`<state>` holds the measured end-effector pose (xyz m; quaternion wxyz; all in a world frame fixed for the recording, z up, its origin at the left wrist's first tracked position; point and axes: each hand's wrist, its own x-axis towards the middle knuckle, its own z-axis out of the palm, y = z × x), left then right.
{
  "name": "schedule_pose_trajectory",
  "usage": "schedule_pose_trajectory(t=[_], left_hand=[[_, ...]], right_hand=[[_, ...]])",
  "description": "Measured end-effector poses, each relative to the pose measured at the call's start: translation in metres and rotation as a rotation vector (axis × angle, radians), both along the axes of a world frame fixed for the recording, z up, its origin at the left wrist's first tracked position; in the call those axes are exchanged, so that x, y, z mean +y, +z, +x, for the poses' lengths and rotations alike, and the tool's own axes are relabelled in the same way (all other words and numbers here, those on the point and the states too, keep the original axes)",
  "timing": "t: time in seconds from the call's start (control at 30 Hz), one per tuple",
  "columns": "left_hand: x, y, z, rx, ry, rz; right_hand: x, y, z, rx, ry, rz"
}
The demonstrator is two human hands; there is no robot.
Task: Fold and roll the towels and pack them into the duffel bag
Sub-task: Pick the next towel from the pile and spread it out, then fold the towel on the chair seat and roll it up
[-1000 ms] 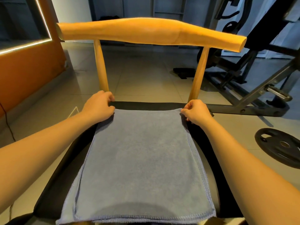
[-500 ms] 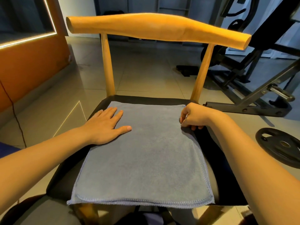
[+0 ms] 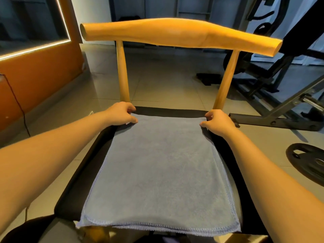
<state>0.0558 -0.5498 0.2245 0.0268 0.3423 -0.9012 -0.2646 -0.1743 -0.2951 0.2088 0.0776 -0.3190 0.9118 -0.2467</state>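
Left hand [image 3: 121, 114] pinches the far-left corner of the towel [image 3: 157, 163], fingers curled at the edge, thumb on top. Right hand [image 3: 217, 122] does the same at the far-right corner. Head view is the only angle. Towel lies flat on the black chair seat [image 3: 82, 181] and is already folded: the near hem shows two stitched edges slightly offset, and so does the right side. Far edge sits just short of the backrest posts [image 3: 122, 72]; near edge reaches the front lip of the seat. Key geometry: both hands are on the far edge, so the whole towel lies between them and the person, long axis running far-to-near, roughly in line with the forearms. Neither hand is nearer; the grip is symmetric, one hand per corner. My read: next move brings the far edge toward the body, either another fold onto the near hem or the start of the roll. Both corners need to travel together or the offset layers skew. Duffel bag not in view, so packing direction unknown. Weight plate [image 3: 305, 160] lies on the floor [image 3: 166, 81] at right, well apart from the chair, with the gym frame [image 3: 280, 111] beyond it.
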Motion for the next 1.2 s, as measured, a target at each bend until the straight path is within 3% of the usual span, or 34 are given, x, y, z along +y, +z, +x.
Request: schedule_pose_trajectory(t=[0.13, 0.27, 0.37, 0.7, 0.87, 1.2], left_hand=[[-0.021, 0.014, -0.014, -0.122, -0.003, 0.119], [-0.046, 0.024, -0.012, -0.035, 0.073, 0.269], [-0.055, 0.026, -0.005, 0.027, 0.109, 0.397], [-0.036, 0.039, 0.011, 0.456, 0.234, 0.134], [-0.009, 0.064, 0.045, 0.559, 0.170, 0.075], [0.052, 0.069, 0.124, 0.643, 0.090, 0.146]], right_hand=[[-0.001, 0.012, -0.008, -0.180, 0.054, -0.051], [0.006, 0.018, -0.023, -0.496, -0.070, -0.329], [0.004, 0.015, -0.026, -0.587, -0.156, -0.445], [-0.008, 0.036, 0.003, -0.523, -0.129, -0.747], [0.013, 0.059, 0.021, -0.452, -0.095, -0.758], [0.083, 0.075, 0.071, -0.453, 0.028, -0.732]])
